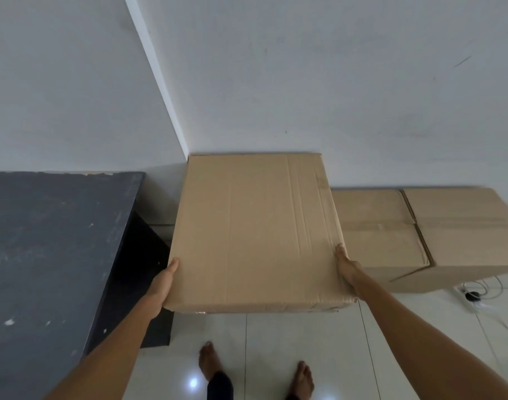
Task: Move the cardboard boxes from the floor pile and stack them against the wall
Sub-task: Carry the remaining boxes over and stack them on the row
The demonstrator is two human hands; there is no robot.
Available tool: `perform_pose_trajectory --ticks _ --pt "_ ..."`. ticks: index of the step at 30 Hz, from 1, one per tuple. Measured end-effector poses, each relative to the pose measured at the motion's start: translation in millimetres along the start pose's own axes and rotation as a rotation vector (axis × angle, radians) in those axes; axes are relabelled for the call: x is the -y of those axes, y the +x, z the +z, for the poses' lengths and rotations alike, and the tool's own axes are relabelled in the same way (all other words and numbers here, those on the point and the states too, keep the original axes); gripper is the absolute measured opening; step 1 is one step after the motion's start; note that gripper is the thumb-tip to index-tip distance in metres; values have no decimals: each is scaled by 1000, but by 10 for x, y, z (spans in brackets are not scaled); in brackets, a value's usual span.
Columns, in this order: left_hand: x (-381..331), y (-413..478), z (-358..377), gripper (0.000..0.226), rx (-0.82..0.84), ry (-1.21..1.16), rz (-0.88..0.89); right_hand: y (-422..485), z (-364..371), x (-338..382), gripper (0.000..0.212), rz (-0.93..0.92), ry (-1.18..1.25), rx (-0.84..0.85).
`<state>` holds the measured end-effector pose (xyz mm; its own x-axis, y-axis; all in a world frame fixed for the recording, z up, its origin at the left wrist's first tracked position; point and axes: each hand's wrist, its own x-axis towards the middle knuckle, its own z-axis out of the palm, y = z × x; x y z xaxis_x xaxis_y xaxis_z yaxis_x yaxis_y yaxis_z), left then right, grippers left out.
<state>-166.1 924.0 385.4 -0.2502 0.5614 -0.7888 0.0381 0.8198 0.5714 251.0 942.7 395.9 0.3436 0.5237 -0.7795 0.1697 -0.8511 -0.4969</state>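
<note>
A large plain cardboard box [255, 229] fills the middle of the view, its far edge against the white wall [304, 82] in the corner. My left hand [162, 284] lies flat against its left side and my right hand [348, 269] flat against its right side, near the front corners; the fingers below the edges are hidden. What the box rests on is hidden. To its right, two lower cardboard boxes [382, 229] [472, 235] stand side by side on the floor against the wall.
A dark grey table [53, 255] stands close on the left, almost touching the box. White floor tiles [276, 356] lie below, with my bare feet [209, 362] on them. A white power strip with cables [475, 297] lies on the floor at right.
</note>
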Motion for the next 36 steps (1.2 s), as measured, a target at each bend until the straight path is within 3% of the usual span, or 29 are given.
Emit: perform_pose_trajectory --ticks 2,5,13,17,20,25,29,33,36 --pt "73 -3 6 65 -17 -33 18 21 -6 -50 100 -11 62 48" --pt "97 -12 26 69 -37 -57 25 -8 -4 -143 84 -36 122 79" --pt "-209 -260 -146 65 -19 -176 184 -228 -216 237 64 -218 -50 -33" --pt "-427 -612 -289 48 43 -237 322 -460 -451 530 66 -286 -131 26" --pt "-558 -881 -294 37 19 -296 413 -763 -643 759 55 -311 -153 53" --pt "-911 -1132 -248 47 -69 -373 646 -1193 -928 1220 47 -488 -94 -18" --pt "-1313 -1181 -196 55 -232 -170 752 -1255 -986 1502 51 -626 22 -95" --pt "-1586 -1245 -80 69 -408 0 833 -1198 -871 1511 65 -750 24 -305" --pt "-1601 -1236 -9 64 -556 69 937 -1173 -706 1377 57 -913 111 -403"
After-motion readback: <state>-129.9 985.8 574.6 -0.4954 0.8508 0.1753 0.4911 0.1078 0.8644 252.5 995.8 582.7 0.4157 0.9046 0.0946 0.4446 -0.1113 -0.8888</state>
